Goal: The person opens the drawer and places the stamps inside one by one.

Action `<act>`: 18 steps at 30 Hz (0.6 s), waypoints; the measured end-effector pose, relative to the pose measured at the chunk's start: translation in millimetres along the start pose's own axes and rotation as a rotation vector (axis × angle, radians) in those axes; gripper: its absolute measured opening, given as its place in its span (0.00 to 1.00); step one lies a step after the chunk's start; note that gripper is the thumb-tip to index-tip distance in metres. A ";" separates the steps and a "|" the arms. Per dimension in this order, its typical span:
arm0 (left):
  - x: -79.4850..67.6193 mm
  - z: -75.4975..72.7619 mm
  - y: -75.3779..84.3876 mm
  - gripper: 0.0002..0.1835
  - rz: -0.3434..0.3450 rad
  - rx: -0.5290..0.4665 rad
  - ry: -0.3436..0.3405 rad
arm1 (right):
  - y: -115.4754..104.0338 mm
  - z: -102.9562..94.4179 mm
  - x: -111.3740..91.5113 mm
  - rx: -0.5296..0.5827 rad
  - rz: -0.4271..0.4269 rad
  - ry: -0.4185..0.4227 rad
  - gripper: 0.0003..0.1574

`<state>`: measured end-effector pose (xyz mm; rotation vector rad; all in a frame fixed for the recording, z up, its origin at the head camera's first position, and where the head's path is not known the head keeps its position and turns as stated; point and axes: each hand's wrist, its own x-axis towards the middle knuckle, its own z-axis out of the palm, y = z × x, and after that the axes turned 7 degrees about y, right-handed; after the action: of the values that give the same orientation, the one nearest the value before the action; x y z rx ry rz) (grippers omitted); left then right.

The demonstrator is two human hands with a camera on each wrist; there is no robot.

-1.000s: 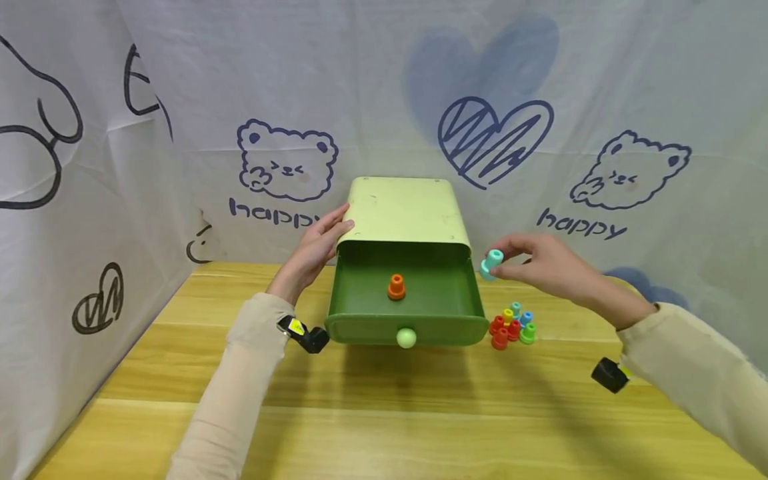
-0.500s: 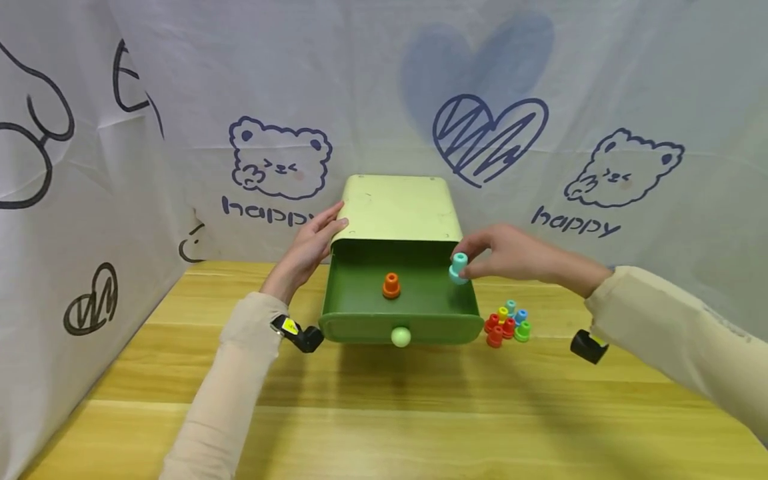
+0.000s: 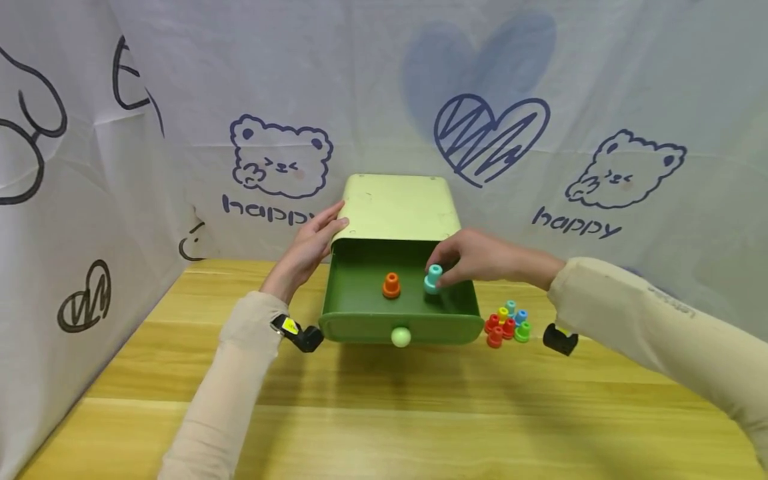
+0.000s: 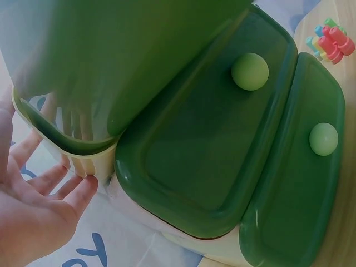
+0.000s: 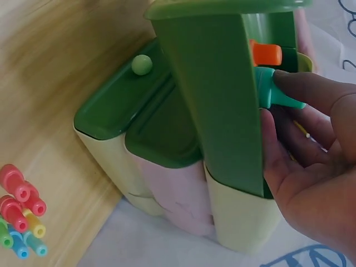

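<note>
My right hand [image 3: 489, 257] pinches a teal stepped peg [image 3: 433, 279] between thumb and fingers, inside the pulled-out green top drawer [image 3: 360, 329]. An orange peg [image 3: 391, 287] stands upright on the drawer floor, just left of the teal one. In the right wrist view, the teal peg [image 5: 267, 88] shows close beside the orange peg [image 5: 268, 54], partly behind the drawer wall. My left hand [image 3: 307, 250] rests against the left side of the pale yellow cabinet [image 3: 399, 208]. Its extended fingers touch the cabinet's side in the left wrist view.
On the wooden table [image 3: 384, 413], right of the drawer, stands a cluster of several small pegs [image 3: 508, 327] in red, yellow, blue, teal and green. Two lower drawers [image 4: 200, 139] with round knobs are pushed in. A white printed cloth [image 3: 384, 80] hangs behind the cabinet.
My right hand has carried the teal peg leftward from beside the cabinet, over the drawer's right wall and down into the drawer. The left hand stays at the cabinet's side.
</note>
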<state>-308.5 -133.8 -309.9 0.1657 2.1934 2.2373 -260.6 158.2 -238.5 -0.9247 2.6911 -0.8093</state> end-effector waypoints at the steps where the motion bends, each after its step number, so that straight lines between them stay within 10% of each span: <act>1: -0.4 -0.7 0.0 0.32 0.000 0.001 -0.001 | -0.4 2.2 2.3 -0.002 -0.008 -0.005 0.12; 18: -2.0 -3.1 -0.5 0.31 0.020 0.005 -0.001 | -5.9 25.6 28.2 0.065 0.013 -0.018 0.14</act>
<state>-306.8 -137.0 -310.6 0.1902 2.2068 2.2416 -271.3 125.8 -256.5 -0.8953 2.6361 -0.8757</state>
